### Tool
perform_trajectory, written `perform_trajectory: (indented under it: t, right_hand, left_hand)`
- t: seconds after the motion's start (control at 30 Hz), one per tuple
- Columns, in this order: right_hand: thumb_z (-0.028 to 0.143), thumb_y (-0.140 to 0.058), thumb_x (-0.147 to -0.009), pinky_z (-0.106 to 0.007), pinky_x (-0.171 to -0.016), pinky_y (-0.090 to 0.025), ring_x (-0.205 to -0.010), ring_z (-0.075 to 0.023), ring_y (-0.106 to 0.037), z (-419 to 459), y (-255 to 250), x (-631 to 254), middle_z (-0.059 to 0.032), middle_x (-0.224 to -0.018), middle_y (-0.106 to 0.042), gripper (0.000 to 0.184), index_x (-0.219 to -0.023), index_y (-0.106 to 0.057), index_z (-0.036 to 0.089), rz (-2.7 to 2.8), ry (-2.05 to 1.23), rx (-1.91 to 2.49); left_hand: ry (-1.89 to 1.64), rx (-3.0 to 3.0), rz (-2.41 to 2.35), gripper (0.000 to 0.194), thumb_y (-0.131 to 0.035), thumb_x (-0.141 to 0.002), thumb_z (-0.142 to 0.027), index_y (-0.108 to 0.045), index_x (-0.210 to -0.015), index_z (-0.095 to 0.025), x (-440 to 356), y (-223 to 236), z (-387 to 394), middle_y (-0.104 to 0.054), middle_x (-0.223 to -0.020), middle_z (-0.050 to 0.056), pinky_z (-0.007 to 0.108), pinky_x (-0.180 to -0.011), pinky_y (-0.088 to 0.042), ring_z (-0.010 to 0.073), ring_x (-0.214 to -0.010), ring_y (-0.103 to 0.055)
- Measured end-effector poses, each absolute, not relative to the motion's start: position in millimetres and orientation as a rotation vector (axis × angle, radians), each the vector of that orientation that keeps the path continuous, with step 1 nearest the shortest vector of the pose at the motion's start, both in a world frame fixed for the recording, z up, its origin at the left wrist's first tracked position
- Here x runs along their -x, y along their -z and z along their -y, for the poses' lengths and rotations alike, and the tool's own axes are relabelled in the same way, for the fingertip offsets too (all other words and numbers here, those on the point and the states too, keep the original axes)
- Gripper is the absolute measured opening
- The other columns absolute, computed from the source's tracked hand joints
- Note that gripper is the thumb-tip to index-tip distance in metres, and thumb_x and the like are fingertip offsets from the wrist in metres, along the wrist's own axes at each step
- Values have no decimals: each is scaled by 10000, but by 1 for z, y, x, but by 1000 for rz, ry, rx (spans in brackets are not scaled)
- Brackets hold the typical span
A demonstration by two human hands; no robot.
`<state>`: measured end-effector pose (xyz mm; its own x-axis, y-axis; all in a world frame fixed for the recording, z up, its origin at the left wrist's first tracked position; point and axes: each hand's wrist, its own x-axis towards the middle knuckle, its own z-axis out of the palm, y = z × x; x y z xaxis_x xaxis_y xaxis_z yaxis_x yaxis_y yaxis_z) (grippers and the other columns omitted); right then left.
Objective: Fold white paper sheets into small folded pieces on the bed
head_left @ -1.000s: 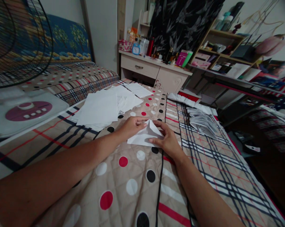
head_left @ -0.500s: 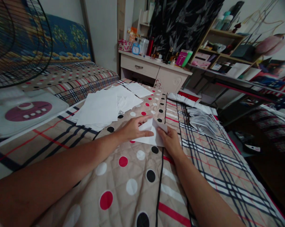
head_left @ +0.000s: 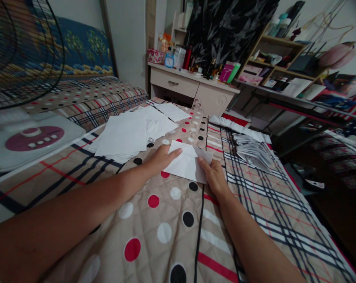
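A folded sheet of white paper (head_left: 186,161) is held between my two hands, just above or on the patterned bedspread (head_left: 166,212). My left hand (head_left: 163,158) grips its left edge, the thumb lying on top and the other fingers hidden beneath. At the right edge my right hand (head_left: 212,172) pinches it, thumb on the upper face. A crease shows near the paper's right side. To the left lies a loose stack of white sheets (head_left: 123,133). On the right sits a bunch of folded papers (head_left: 251,153), some with print on them.
A fan's base (head_left: 36,137) stands at the left, its wire guard (head_left: 52,51) above. A long white bundle (head_left: 239,129) lies beyond the folded papers. Past the bed are a dresser (head_left: 174,80) with bottles and a blue clock, and a cluttered shelf (head_left: 281,41).
The peak standing up in the paper has been flattened into a wider panel. My left hand has moved from the paper's top to its left edge; my right hand has shifted slightly right.
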<state>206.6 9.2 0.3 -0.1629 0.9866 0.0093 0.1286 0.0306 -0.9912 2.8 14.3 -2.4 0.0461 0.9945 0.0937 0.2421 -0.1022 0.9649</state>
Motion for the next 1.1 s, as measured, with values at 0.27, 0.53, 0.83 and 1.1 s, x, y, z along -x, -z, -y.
perform_trajectory:
  t: [0.27, 0.53, 0.83, 1.1]
  right_hand:
    - [375, -769, -670, -224, -516, -426, -567, -132, -583, -7, -8, -202, -15, -708, -708, 268, -805, -704, 153, 1223, -1283, 1150]
    - [209, -761, -568, -246, -470, -438, -489, -160, -602, -10, -9, -208, -16, -600, -696, 170, -723, -711, 161, 1110, -1431, 1148]
    - [387, -735, -660, -293, -464, -495, -518, -214, -648, -11, -16, -209, -63, -607, -702, 254, -738, -664, 156, 1041, -1477, 1166]
    - [494, -708, -693, -368, -596, -568, -679, -273, -699, -12, -13, -211, -81, -676, -724, 370, -854, -677, 162, 1101, -1455, 1108]
  left_hand:
    - [-1114, -1285, -1197, 338, -682, -734, -435, -668, -864, -123, -4, 2, -13, -696, -805, 70, 247, -546, -442, 165, -636, -608]
    - [-1066, -1297, -1270, 310, -730, -674, -381, -703, -832, -116, -2, -1, -13, -716, -811, 75, 239, -526, -414, 161, -620, -600]
    - [-1050, -1017, -1061, 402, -775, -623, -462, -655, -807, -126, -2, -7, -13, -691, -715, 52, 251, -509, -426, 159, -555, -599]
    - [-1108, -1040, -1002, 541, -651, -685, -671, -622, -666, -131, -1, -4, -14, -640, -605, 51, 245, -473, -371, 139, -486, -554]
